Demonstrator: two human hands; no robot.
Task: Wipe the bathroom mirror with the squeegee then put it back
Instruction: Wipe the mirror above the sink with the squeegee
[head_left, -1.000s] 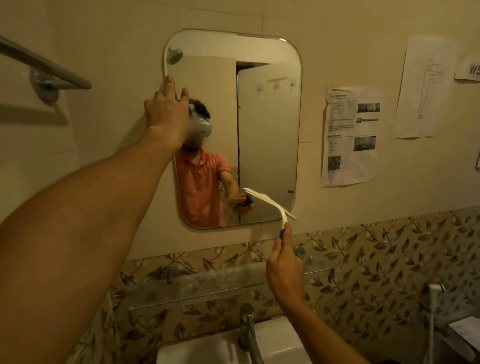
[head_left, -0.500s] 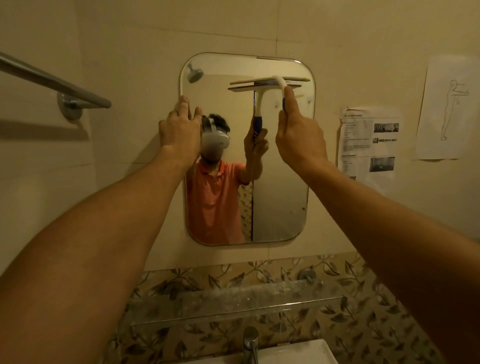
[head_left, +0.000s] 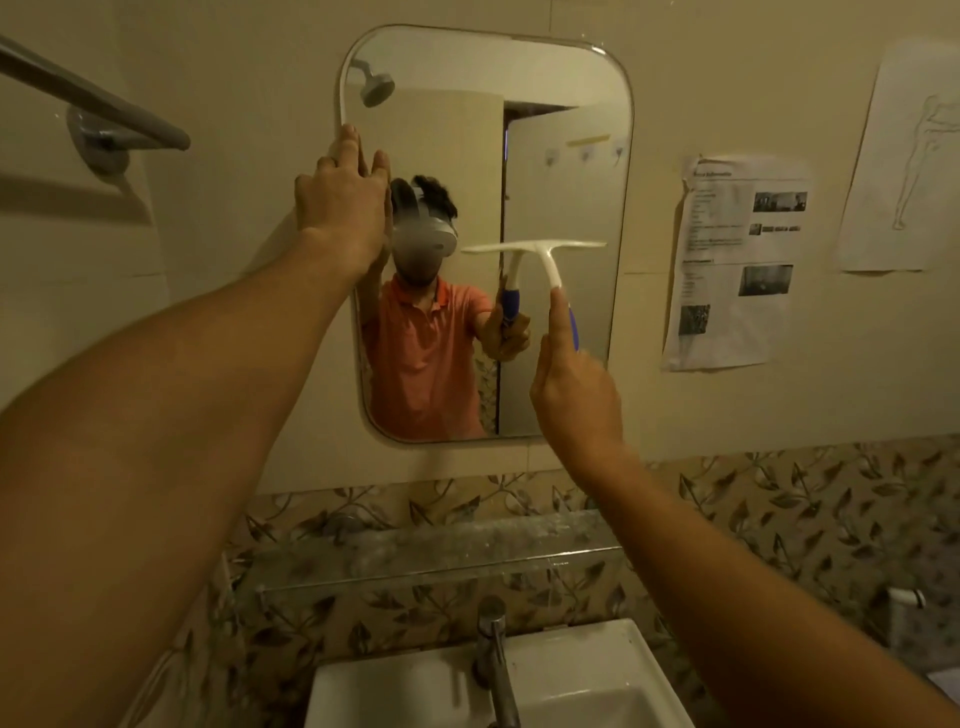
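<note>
A rounded rectangular mirror (head_left: 566, 182) hangs on the beige wall. My left hand (head_left: 340, 205) rests flat against its upper left edge, fingers together and pointing up. My right hand (head_left: 574, 395) grips the blue handle of a white squeegee (head_left: 540, 252), with the index finger stretched up along the stem. The squeegee's blade lies level across the right half of the glass at about mid height. The mirror reflects a person in an orange shirt and the squeegee.
A glass shelf (head_left: 441, 556) runs under the mirror. Below it are a chrome tap (head_left: 493, 654) and a white basin (head_left: 582, 680). A towel rail (head_left: 98, 106) juts out at upper left. Printed papers (head_left: 737, 260) are stuck on the wall at right.
The squeegee went from low by the mirror's bottom right corner up to its top, then came down to mid height. My left hand stayed on the mirror's left edge.
</note>
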